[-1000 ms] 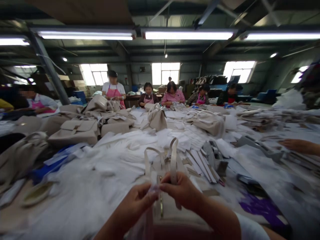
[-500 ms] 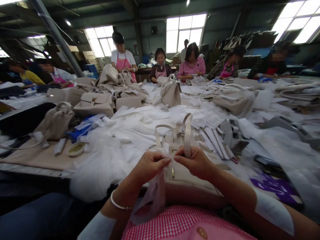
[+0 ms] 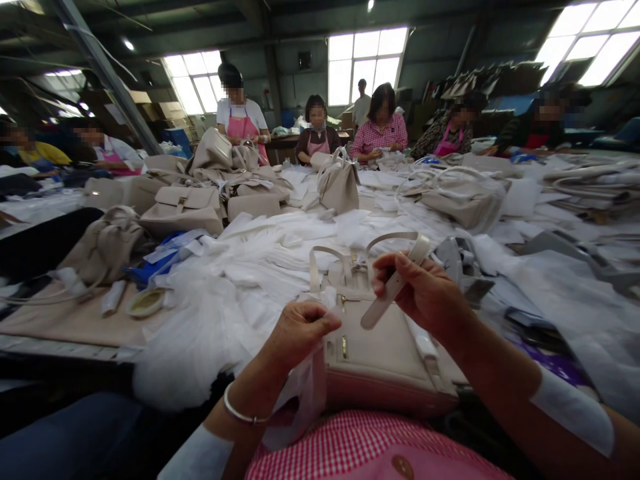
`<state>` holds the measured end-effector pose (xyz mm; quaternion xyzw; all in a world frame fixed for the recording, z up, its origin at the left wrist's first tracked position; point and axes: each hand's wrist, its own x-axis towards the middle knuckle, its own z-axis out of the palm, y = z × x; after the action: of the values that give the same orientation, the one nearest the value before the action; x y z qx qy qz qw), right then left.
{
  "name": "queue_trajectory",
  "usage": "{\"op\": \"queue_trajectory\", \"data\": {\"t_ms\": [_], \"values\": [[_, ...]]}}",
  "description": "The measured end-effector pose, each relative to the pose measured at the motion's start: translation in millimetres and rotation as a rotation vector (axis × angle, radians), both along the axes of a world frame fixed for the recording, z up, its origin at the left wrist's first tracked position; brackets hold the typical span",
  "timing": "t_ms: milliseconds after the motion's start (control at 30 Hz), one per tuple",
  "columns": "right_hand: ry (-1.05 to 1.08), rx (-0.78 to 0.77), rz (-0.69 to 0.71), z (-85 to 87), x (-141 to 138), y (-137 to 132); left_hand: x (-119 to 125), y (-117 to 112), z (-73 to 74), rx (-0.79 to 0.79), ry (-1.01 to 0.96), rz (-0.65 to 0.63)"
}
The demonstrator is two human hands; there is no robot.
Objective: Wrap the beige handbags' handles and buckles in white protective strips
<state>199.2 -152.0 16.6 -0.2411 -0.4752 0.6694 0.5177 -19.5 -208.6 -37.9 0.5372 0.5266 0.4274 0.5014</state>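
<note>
A beige handbag (image 3: 380, 347) lies flat right in front of me, its two handles pointing away. My right hand (image 3: 425, 293) is closed round one cream handle strap (image 3: 395, 287), lifted above the bag. My left hand (image 3: 300, 330) pinches a thin clear plastic film (image 3: 300, 393) that hangs down toward my lap, beside the bag's left edge. My pink checked top shows at the bottom.
White wrapping sheets (image 3: 260, 267) cover the long table. More beige handbags (image 3: 183, 207) stand and lie at the left and middle. Several people in pink aprons (image 3: 243, 123) work along the far side. A small dish (image 3: 145, 301) and blue packaging (image 3: 150, 263) lie at the left.
My view dropped toward my lap. My right hand has pulled away to the right and up with the handle strap; my left hand keeps the plastic film.
</note>
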Motion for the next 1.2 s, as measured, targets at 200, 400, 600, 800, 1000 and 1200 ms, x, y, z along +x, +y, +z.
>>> {"op": "queue_trajectory", "data": {"t_ms": [200, 400, 600, 800, 1000, 1200], "values": [[0.026, 0.071, -0.064, 2.4, -11, -2, 7, -1, 1.1, -0.046, -0.046, -0.022], [-0.009, 0.168, -0.069, -3.0, -19, -1, 8, -1, 2.6, -0.07, -0.028, 0.001], [-0.055, 0.2, -0.078, -6.4, -20, 0, 9, -2, 1.2, -0.045, -0.01, -0.011], [-0.071, 0.165, -0.054, -10.4, -22, -5, 9, -2, 4.2, -0.088, -0.02, -0.016], [-0.09, 0.141, -0.041, -18.1, -26, -10, 8, -6, 8.6, -0.118, -0.053, -0.1], [-0.107, 0.164, -0.14, -11.6, -22, -8, 6, -7, 5.4, -0.11, 0.031, -0.042]]}}
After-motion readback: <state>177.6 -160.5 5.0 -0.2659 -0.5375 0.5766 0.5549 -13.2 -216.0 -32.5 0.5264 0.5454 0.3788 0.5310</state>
